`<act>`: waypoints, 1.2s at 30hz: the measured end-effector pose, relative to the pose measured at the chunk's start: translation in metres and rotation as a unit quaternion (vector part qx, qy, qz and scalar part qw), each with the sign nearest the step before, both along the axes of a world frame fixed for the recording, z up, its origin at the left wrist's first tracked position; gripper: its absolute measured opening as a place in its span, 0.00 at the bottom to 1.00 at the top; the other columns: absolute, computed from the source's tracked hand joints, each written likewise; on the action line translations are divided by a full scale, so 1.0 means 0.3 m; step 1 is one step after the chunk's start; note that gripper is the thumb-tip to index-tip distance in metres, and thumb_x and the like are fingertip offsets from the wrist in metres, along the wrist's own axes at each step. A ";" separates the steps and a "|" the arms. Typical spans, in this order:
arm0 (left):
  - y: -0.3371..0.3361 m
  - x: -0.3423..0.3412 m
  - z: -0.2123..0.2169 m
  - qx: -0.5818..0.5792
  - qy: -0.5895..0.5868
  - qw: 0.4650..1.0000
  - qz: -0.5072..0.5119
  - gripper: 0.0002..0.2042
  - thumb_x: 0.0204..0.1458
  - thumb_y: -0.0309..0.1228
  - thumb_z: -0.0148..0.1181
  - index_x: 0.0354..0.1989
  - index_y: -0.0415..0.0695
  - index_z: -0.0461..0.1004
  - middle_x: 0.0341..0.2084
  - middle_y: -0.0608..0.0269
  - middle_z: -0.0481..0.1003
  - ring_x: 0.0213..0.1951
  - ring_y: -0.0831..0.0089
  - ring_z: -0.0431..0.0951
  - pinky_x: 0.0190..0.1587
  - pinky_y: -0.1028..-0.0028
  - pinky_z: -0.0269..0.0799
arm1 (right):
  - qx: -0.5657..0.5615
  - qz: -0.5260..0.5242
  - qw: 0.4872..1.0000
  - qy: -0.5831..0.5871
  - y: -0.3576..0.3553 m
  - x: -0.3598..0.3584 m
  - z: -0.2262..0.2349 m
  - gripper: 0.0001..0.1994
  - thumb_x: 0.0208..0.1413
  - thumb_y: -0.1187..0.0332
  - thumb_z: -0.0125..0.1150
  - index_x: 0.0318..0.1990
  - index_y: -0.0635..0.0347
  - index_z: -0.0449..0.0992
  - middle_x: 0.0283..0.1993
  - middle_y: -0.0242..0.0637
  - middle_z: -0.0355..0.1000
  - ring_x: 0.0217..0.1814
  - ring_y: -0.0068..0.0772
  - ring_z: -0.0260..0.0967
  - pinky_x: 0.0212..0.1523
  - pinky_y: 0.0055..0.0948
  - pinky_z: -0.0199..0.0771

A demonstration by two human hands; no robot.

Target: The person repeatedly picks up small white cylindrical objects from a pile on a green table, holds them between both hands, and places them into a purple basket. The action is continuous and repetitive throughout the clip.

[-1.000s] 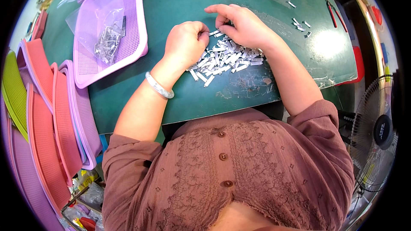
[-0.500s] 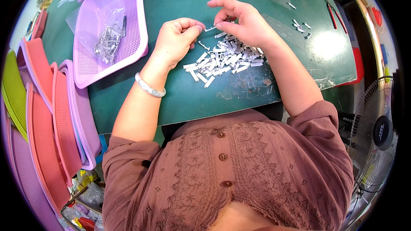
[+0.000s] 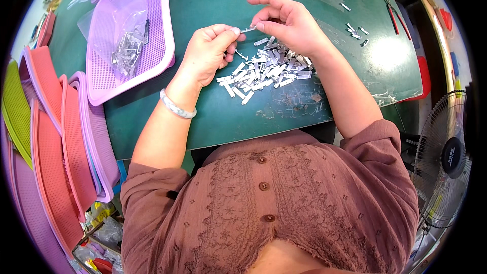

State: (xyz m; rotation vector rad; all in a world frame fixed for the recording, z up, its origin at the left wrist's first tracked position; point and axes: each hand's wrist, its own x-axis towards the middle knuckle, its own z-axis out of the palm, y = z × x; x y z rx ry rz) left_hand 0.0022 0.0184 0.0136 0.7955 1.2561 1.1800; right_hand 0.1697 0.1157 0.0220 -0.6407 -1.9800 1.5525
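Observation:
A small slim metal part [image 3: 247, 30] is pinched at one end by my left hand [image 3: 210, 48], thumb against forefinger. My right hand [image 3: 291, 25] grips its other end between thumb and fingertips, the forefinger stretched out above. Below and between the hands lies a heap of small silvery metal pieces [image 3: 269, 68] on the green table [image 3: 203, 127]. One loose piece [image 3: 241, 55] sits apart from the heap, close to my left fingers. Finer detail of the held part is too small to make out.
A purple perforated basket [image 3: 165, 50] at the left holds a clear bag of metal parts [image 3: 129, 48]. Stacked baskets [image 3: 58, 162] stand beyond the table's left edge. At right lie a few loose pieces [image 3: 353, 30] and red-handled pliers [image 3: 394, 20]; a fan [image 3: 441, 157] stands lower right.
My right fingers have closed onto the part's other end, and both hands have shifted slightly. The heap has not visibly changed.

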 end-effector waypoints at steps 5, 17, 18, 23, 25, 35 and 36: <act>-0.002 0.002 0.005 -0.001 -0.008 1.000 0.005 0.08 0.52 0.31 0.52 0.29 0.39 0.73 0.13 0.72 0.66 0.15 0.85 0.63 0.14 0.88 0.52 | -0.019 0.002 1.000 0.002 -0.001 -0.001 0.003 0.21 0.49 0.79 0.54 0.52 0.65 0.64 0.31 0.29 0.70 0.35 0.16 0.65 0.39 0.17 0.64; -0.004 0.015 0.003 0.020 0.022 0.999 0.017 0.05 0.50 0.29 0.54 0.31 0.40 0.73 0.15 0.73 0.66 0.16 0.87 0.62 0.16 0.88 0.53 | -0.024 0.003 1.000 0.002 -0.001 0.000 0.000 0.22 0.48 0.81 0.54 0.53 0.65 0.62 0.31 0.29 0.69 0.35 0.15 0.64 0.38 0.16 0.64; -0.005 0.015 0.004 0.019 0.023 0.999 0.019 0.05 0.50 0.29 0.55 0.31 0.40 0.73 0.15 0.73 0.66 0.16 0.87 0.62 0.16 0.88 0.53 | -0.023 0.006 1.000 0.006 0.001 0.001 -0.003 0.23 0.47 0.81 0.54 0.53 0.65 0.62 0.32 0.29 0.68 0.35 0.16 0.64 0.38 0.16 0.64; -0.003 0.021 0.006 0.032 0.035 0.998 0.029 0.05 0.49 0.28 0.56 0.33 0.41 0.73 0.16 0.75 0.66 0.17 0.88 0.62 0.17 0.89 0.54 | -0.016 0.013 1.000 0.021 0.003 0.000 -0.008 0.24 0.46 0.82 0.54 0.54 0.65 0.62 0.32 0.30 0.68 0.35 0.16 0.64 0.37 0.16 0.64; -0.004 0.024 0.005 0.049 0.054 0.997 0.036 0.05 0.48 0.28 0.56 0.33 0.41 0.73 0.17 0.75 0.67 0.18 0.89 0.63 0.17 0.89 0.54 | -0.014 0.014 0.999 0.025 0.001 -0.001 -0.007 0.24 0.46 0.83 0.54 0.54 0.64 0.62 0.33 0.30 0.68 0.35 0.16 0.64 0.37 0.16 0.64; -0.002 0.030 -0.004 0.086 0.057 0.993 0.054 0.06 0.47 0.25 0.57 0.34 0.41 0.72 0.17 0.76 0.67 0.18 0.89 0.62 0.19 0.89 0.55 | 0.088 0.014 0.994 0.065 -0.004 -0.002 -0.013 0.25 0.46 0.84 0.53 0.55 0.63 0.61 0.33 0.30 0.66 0.37 0.18 0.63 0.39 0.18 0.63; -0.002 0.031 -0.003 0.084 0.052 0.994 0.054 0.06 0.47 0.25 0.57 0.34 0.41 0.72 0.17 0.75 0.67 0.18 0.89 0.62 0.19 0.89 0.55 | 0.097 0.013 0.993 0.067 -0.003 -0.001 -0.015 0.25 0.46 0.84 0.52 0.55 0.63 0.61 0.33 0.30 0.66 0.37 0.18 0.63 0.39 0.18 0.63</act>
